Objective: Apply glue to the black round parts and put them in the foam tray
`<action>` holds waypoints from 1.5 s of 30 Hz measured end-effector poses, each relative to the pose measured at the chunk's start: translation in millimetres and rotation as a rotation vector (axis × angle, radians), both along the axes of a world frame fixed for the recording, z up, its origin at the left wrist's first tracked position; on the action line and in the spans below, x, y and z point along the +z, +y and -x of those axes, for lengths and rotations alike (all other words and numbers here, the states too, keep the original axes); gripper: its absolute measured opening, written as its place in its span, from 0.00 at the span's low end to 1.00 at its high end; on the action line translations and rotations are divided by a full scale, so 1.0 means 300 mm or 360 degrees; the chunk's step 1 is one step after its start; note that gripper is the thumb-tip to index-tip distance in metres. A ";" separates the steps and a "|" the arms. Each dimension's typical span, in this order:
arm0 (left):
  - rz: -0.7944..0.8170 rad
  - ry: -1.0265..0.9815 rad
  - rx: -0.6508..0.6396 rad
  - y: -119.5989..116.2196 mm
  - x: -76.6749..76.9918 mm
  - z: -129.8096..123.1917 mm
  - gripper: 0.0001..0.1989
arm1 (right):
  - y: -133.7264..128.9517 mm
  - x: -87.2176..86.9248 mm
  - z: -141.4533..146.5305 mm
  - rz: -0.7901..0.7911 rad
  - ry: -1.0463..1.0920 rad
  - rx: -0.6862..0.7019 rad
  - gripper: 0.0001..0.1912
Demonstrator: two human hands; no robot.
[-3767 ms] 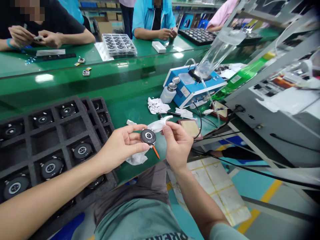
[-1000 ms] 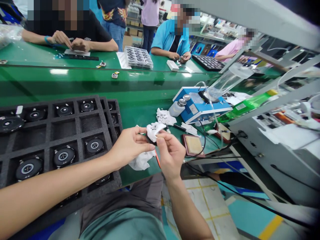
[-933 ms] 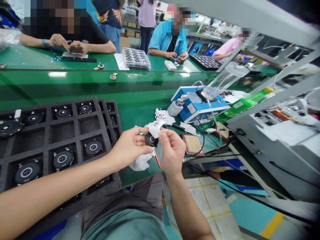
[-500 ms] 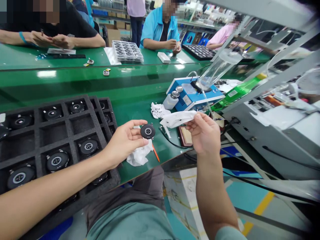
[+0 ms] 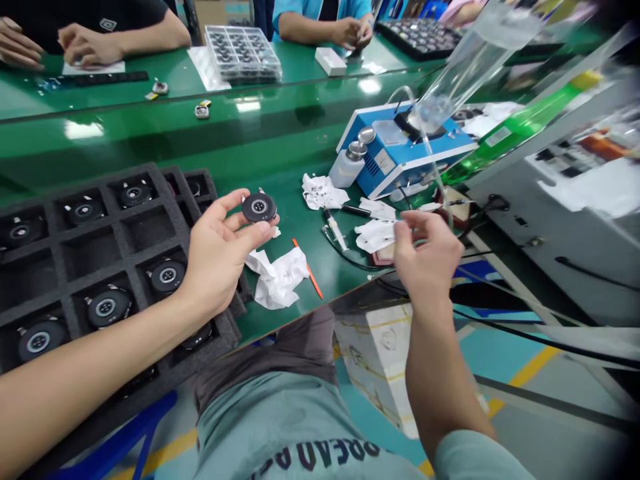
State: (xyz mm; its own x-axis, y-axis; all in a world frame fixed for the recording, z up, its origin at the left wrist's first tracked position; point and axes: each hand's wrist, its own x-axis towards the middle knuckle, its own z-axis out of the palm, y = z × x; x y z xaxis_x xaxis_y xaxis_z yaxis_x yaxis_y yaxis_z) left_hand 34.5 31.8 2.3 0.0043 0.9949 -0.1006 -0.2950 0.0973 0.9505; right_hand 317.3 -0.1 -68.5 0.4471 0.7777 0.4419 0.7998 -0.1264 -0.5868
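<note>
My left hand [image 5: 220, 247] holds a round black watch-like part [image 5: 259, 207] by its edge, between thumb and fingers. The part's ringed face, with small dots in the middle, is turned up. At the right, my right hand [image 5: 427, 250] has its thumb and fingers drawn together at the edge of a white wipe [image 5: 375, 235]. That hand hides some of the wipe, and the rest lies over a reddish-brown box. Crumpled white tissue [image 5: 280, 277] and an orange stick [image 5: 310, 270] lie between the hands. A black foam tray [image 5: 155, 167] holds similar round parts at the left.
Behind the right hand stand a white pump bottle [image 5: 345, 167] and a blue device [image 5: 395, 153] with a clear tube. A syringe [image 5: 336, 230] and a thin cable lie near the table's front edge. People's hands work across the green table [image 5: 165, 137].
The view has shifted. My left hand has drawn back left with the round part. My right hand has moved right, and less of the wipe shows beside its fingers.
</note>
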 end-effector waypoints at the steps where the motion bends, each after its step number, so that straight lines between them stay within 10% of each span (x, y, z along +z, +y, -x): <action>1: -0.0037 -0.0002 0.0041 0.004 -0.002 0.002 0.25 | -0.002 0.004 0.052 0.0043 0.0053 0.0191 0.14; 5: -0.0142 0.0017 0.0133 0.017 -0.008 0.008 0.22 | 0.067 0.009 0.266 0.0265 0.0122 0.0752 0.10; 13: -0.0099 -0.0001 0.0118 0.016 -0.010 0.009 0.24 | 0.329 -0.007 0.518 0.0873 0.0137 0.0885 0.08; 18: 0.0007 -0.0003 0.0066 0.007 -0.012 0.011 0.27 | 0.358 -0.021 0.378 0.0716 0.0366 0.1061 0.15; 24: 0.0076 0.0023 -0.0090 0.002 -0.008 0.012 0.31 | 0.522 0.107 0.016 -0.0018 0.0308 0.0303 0.09; 33: 0.0086 0.0091 -0.0241 -0.001 -0.011 0.022 0.31 | 0.661 0.140 -0.013 0.0319 -0.0093 0.0171 0.10; 39: 0.0117 0.0090 -0.0300 -0.007 0.005 0.023 0.30 | 0.550 0.183 0.038 0.0183 -0.0075 0.0277 0.07; 45: 0.0203 0.0134 -0.0329 -0.005 -0.002 0.022 0.29 | 0.192 0.162 0.251 -0.0009 0.0314 0.1193 0.07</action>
State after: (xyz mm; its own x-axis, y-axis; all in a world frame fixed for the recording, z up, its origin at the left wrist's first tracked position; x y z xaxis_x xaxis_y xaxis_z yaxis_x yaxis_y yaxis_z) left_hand 27.9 30.2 1.6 0.1924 0.9531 -0.2337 -0.1769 0.2679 0.9471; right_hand 241.9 57.4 -19.8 -0.1267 0.9015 0.4138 0.5511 0.4109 -0.7263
